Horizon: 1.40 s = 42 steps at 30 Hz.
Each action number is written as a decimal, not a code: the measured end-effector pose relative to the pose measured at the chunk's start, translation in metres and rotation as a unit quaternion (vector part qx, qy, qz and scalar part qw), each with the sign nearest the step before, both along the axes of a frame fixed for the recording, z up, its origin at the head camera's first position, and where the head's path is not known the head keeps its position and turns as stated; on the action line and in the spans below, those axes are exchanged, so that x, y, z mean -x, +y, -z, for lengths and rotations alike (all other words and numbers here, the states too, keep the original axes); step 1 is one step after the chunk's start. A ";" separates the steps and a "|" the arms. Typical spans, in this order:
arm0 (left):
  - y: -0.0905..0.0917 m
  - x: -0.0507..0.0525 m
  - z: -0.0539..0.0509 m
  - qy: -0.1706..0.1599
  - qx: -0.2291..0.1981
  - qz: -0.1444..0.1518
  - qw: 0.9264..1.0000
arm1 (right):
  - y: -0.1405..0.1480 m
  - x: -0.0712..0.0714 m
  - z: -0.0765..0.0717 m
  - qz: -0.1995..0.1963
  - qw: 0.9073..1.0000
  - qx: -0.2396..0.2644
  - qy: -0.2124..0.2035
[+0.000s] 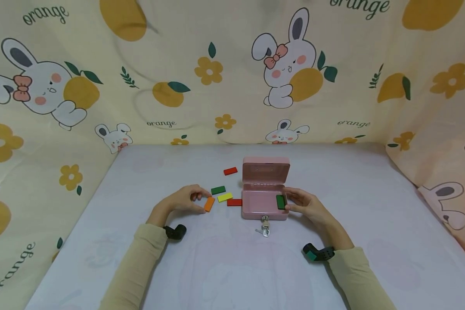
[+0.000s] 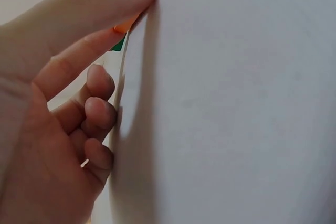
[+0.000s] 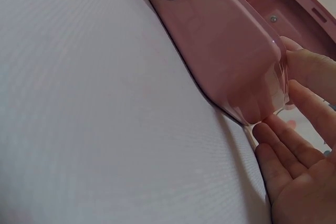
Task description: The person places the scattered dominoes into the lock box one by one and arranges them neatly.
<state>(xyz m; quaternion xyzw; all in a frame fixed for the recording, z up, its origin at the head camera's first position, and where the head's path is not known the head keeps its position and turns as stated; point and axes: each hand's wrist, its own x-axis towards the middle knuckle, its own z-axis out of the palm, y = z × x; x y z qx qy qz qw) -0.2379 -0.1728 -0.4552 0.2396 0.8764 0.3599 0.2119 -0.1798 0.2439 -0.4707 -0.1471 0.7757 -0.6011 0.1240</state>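
An orange block (image 1: 209, 204) is pinched between the thumb and forefinger of my left hand (image 1: 184, 199), at the table surface left of the box. The left wrist view shows the thumb over the orange block (image 2: 127, 23), with the other fingers loosely curled. My right hand (image 1: 308, 206) rests its fingertips against the right side of an opened pink cash box (image 1: 255, 211). In the right wrist view these fingers (image 3: 310, 72) touch the box corner and rim. A green block (image 1: 280, 202) sits inside the box by its right wall.
Between the left hand and the box lie another green block (image 1: 218, 190), a yellow block (image 1: 225, 197) and a red block (image 1: 234, 202). A second red block (image 1: 230, 171) lies farther back. Keys (image 1: 264, 231) hang from the box's front lock. A printed curtain (image 1: 232, 99) borders the table.
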 end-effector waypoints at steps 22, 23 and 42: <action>0.016 -0.009 -0.007 0.030 -0.054 0.014 0.998 | 0.000 -0.002 -0.001 0.004 1.000 -0.010 -0.002; 0.018 -0.009 -0.006 0.030 -0.055 0.014 0.998 | 0.000 -0.002 -0.001 0.004 1.000 -0.011 -0.002; 0.042 -0.016 -0.018 0.055 -0.075 -0.004 0.996 | -0.001 -0.001 -0.001 0.000 1.000 -0.001 0.003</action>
